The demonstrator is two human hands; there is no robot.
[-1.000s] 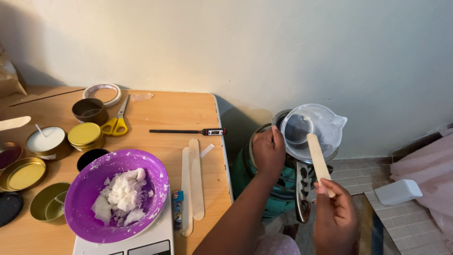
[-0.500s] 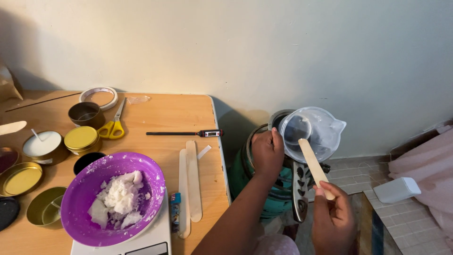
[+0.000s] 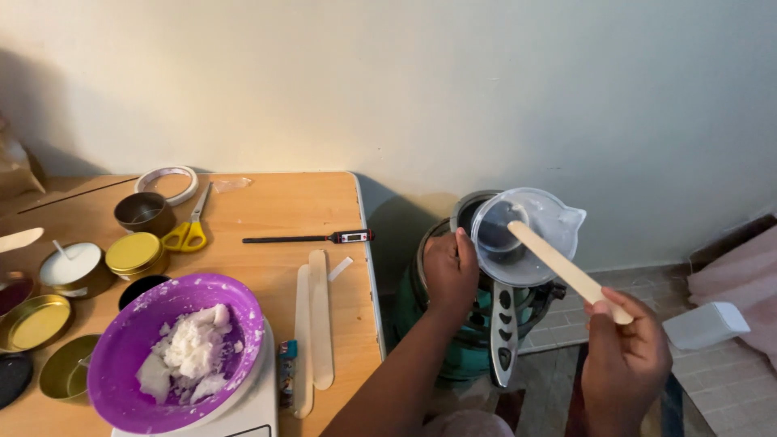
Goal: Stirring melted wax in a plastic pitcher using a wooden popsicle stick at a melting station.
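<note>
My left hand point(image 3: 450, 271) grips the rim of a clear plastic jug point(image 3: 541, 229) with a spout, held over a dark metal pot point(image 3: 472, 212) on a green gas burner point(image 3: 421, 311). My right hand point(image 3: 625, 352) holds a flat wooden stir stick point(image 3: 557, 260) by its lower end; the stick's tip reaches into the jug. The pot's long slotted handle point(image 3: 503, 332) points toward me.
On the wooden table point(image 3: 275, 206) to the left: a purple bowl point(image 3: 121, 356) of white wax chunks on a white scale, two wooden sticks point(image 3: 314, 320), a probe thermometer point(image 3: 307, 238), yellow scissors point(image 3: 188, 230), a tape roll point(image 3: 167, 182), several gold tins, a wicked candle tin point(image 3: 74, 265). A white box point(image 3: 706, 324) lies on the tiled floor.
My right hand has swung right and lower, tilting the stick more steeply sideways while its tip stays in the jug. The view has shifted a little; the left hand keeps its grip.
</note>
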